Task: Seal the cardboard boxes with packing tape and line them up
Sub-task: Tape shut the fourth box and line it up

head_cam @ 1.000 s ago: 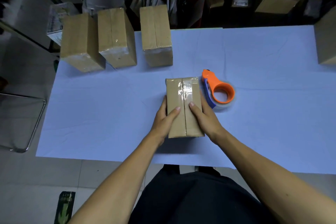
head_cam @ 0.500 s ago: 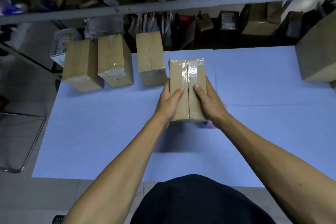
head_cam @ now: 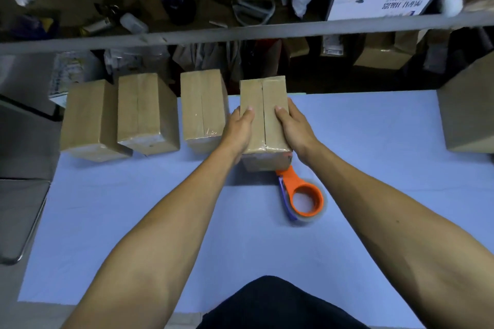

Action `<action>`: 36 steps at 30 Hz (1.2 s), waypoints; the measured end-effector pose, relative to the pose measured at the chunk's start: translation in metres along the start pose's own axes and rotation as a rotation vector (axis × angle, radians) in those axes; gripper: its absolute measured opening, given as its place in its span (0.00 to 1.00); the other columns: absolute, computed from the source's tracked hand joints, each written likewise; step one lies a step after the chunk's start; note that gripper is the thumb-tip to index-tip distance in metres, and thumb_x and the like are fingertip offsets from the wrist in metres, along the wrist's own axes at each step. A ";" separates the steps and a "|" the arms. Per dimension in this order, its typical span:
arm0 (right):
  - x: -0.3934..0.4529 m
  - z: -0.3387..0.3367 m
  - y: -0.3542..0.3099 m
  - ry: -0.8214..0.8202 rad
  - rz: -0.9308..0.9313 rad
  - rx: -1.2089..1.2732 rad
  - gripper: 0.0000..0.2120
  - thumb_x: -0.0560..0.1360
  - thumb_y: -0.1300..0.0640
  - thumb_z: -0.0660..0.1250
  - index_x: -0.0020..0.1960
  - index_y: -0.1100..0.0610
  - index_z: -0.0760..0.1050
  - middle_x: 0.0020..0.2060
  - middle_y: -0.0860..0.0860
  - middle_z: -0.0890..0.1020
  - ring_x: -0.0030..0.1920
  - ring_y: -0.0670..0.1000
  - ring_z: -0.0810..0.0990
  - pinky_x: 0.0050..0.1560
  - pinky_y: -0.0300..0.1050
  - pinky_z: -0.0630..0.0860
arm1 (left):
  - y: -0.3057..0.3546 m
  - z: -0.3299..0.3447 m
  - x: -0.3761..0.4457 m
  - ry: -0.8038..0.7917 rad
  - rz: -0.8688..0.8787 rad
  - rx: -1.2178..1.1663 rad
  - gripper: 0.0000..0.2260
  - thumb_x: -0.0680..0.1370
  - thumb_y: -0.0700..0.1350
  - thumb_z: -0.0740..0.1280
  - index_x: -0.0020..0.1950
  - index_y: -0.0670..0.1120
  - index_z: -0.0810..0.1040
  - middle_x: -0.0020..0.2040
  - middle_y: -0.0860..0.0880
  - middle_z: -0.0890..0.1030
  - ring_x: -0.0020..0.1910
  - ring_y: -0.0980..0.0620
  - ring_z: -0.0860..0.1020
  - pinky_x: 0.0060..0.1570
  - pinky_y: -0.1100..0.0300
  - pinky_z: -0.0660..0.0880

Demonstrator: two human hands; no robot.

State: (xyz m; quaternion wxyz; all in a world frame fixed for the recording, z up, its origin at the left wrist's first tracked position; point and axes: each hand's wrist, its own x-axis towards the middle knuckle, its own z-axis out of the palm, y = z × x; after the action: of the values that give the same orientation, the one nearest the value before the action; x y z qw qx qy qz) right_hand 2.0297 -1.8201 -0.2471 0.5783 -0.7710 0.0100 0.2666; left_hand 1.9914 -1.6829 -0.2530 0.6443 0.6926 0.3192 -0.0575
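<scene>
Four cardboard boxes are being shown along the far edge of the counter [head_cam: 374,141], which is covered in pale blue. The fourth box [head_cam: 263,104], taped along its top seam, is being held between both hands at the right end of the row, just beside the third box [head_cam: 203,107]; whether its base is resting on the counter cannot be told. It is being gripped by the left hand [head_cam: 238,128] on its left side, thumb laid over the top face, and by the right hand [head_cam: 295,125] on its right side in the same way, the fingers of both being curled round the box's sides. The first box [head_cam: 88,117] is being seen at the far left corner, overhanging the counter's edge, with the second box [head_cam: 141,112] just beside it. An orange tape dispenser [head_cam: 303,199] is lying on the counter just behind the held box, toward the near edge, between the two forearms. A larger carton [head_cam: 467,115] is standing at the far right corner.
</scene>
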 end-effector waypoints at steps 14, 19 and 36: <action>0.073 0.009 0.017 0.000 0.052 -0.044 0.26 0.83 0.44 0.53 0.80 0.44 0.54 0.73 0.48 0.71 0.69 0.51 0.72 0.71 0.53 0.67 | 0.005 0.010 0.062 0.168 0.074 0.332 0.21 0.83 0.56 0.58 0.71 0.46 0.71 0.65 0.46 0.78 0.64 0.45 0.75 0.63 0.55 0.71; 0.081 0.016 0.011 0.026 0.013 -0.099 0.27 0.83 0.44 0.53 0.80 0.45 0.53 0.72 0.49 0.72 0.68 0.52 0.73 0.70 0.51 0.68 | 0.002 0.003 0.071 0.188 0.093 0.292 0.20 0.83 0.57 0.58 0.70 0.47 0.73 0.65 0.49 0.79 0.64 0.48 0.76 0.60 0.59 0.70; -0.030 -0.074 0.005 0.214 -0.186 -1.144 0.31 0.82 0.40 0.55 0.80 0.52 0.55 0.78 0.58 0.58 0.78 0.58 0.55 0.73 0.54 0.60 | 0.059 0.012 -0.010 -0.079 0.583 1.363 0.29 0.82 0.57 0.57 0.81 0.49 0.55 0.82 0.44 0.51 0.80 0.42 0.45 0.76 0.39 0.46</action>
State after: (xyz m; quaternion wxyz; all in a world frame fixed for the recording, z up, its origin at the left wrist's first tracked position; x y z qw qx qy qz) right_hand 2.0324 -1.8968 -0.2248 0.0872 -0.9807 -0.1447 0.0986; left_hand 2.0179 -1.6963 -0.1994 0.0715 0.9929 -0.0075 -0.0943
